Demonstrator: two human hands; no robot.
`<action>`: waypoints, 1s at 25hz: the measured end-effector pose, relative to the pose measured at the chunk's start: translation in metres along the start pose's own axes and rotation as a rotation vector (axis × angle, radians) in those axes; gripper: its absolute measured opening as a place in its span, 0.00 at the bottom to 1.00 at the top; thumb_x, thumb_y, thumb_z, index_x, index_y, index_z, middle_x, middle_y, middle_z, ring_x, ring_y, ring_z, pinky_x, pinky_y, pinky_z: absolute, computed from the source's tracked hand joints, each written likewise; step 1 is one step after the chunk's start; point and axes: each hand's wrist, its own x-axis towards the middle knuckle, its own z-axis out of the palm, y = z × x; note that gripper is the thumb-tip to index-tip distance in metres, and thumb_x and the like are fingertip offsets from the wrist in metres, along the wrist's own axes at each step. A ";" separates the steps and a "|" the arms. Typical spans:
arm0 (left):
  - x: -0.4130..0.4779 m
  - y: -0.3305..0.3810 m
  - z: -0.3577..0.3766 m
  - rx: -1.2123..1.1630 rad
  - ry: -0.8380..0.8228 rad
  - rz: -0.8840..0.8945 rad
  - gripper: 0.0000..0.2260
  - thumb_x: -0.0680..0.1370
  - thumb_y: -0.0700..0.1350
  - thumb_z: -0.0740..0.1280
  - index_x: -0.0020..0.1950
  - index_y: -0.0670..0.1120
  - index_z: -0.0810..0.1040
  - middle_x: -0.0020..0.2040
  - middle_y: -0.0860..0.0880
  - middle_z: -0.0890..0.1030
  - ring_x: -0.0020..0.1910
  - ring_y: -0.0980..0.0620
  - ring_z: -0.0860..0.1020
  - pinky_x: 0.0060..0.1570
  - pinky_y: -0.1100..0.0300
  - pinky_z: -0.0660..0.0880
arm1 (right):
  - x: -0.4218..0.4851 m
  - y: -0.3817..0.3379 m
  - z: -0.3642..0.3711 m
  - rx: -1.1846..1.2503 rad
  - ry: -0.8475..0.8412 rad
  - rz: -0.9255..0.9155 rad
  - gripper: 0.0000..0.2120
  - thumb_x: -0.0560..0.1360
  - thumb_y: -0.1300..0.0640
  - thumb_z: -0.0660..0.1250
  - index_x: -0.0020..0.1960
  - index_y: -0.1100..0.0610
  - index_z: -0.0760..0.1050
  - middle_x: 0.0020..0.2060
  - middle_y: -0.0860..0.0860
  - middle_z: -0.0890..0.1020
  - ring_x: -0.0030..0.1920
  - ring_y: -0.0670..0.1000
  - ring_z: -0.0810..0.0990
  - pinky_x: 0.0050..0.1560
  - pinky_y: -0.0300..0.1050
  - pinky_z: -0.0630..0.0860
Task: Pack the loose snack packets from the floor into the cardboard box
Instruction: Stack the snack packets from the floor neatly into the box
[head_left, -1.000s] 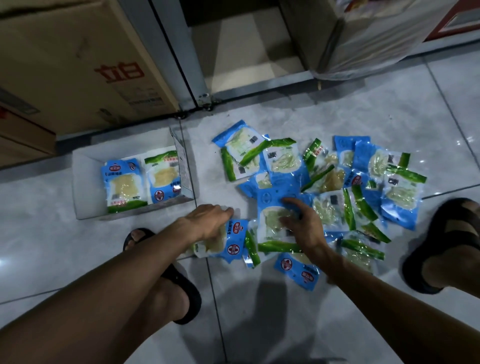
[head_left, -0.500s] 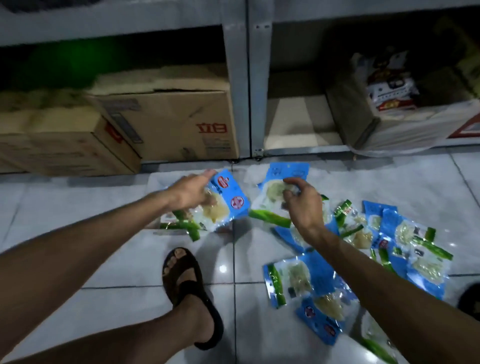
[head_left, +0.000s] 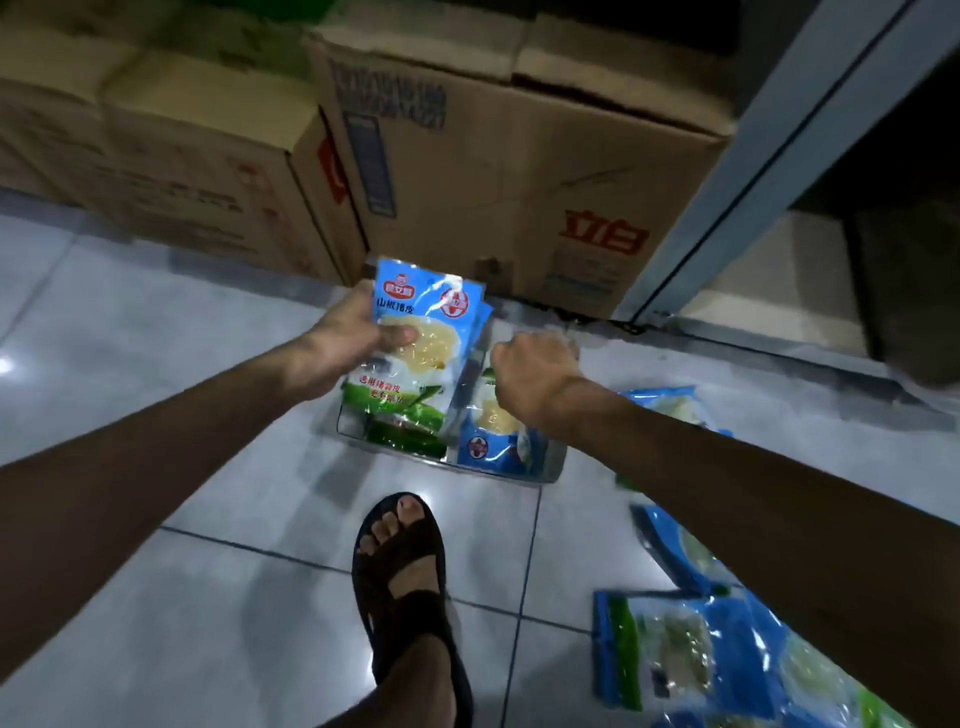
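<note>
Fingers (head_left: 387, 338) of left hand (head_left: 343, 340) pinching upright snack packet (head_left: 415, 353)

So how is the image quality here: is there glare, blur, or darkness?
Head view: dim overall; white glare spots on the grey floor tiles; the blue-green snack packet in the left hand reads sharp, while the brown cardboard boxes behind look smeared; straight lines bend near the edges.

Since 0.5 s ago the left hand (head_left: 345, 345) has lifted its snack packet (head_left: 415, 348) upright, front facing cam, over the small box (head_left: 550, 467). Right hand (head_left: 535, 371) moved fwd from the loose pile, now curled low in the box over a packet lying there (head_left: 493, 431). Cam swung left & closer.
</note>
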 end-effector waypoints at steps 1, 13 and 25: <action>0.004 -0.007 -0.001 -0.016 0.014 -0.010 0.16 0.75 0.36 0.70 0.60 0.44 0.70 0.54 0.44 0.81 0.48 0.46 0.80 0.43 0.50 0.77 | 0.012 -0.007 0.009 -0.079 -0.037 -0.032 0.11 0.76 0.60 0.63 0.57 0.58 0.78 0.55 0.56 0.81 0.54 0.57 0.80 0.44 0.45 0.71; 0.023 -0.032 -0.005 -0.012 0.110 -0.006 0.21 0.74 0.37 0.71 0.64 0.42 0.69 0.55 0.46 0.82 0.50 0.48 0.83 0.47 0.51 0.81 | 0.056 0.001 0.117 0.074 -0.074 -0.037 0.28 0.77 0.41 0.60 0.71 0.54 0.60 0.65 0.59 0.72 0.63 0.61 0.73 0.57 0.57 0.71; 0.013 -0.053 0.020 -0.142 0.052 -0.040 0.22 0.76 0.37 0.70 0.66 0.43 0.65 0.56 0.47 0.81 0.45 0.55 0.84 0.40 0.59 0.81 | 0.026 -0.030 0.077 1.649 0.058 0.188 0.39 0.71 0.62 0.74 0.73 0.50 0.55 0.51 0.46 0.81 0.47 0.45 0.83 0.45 0.41 0.81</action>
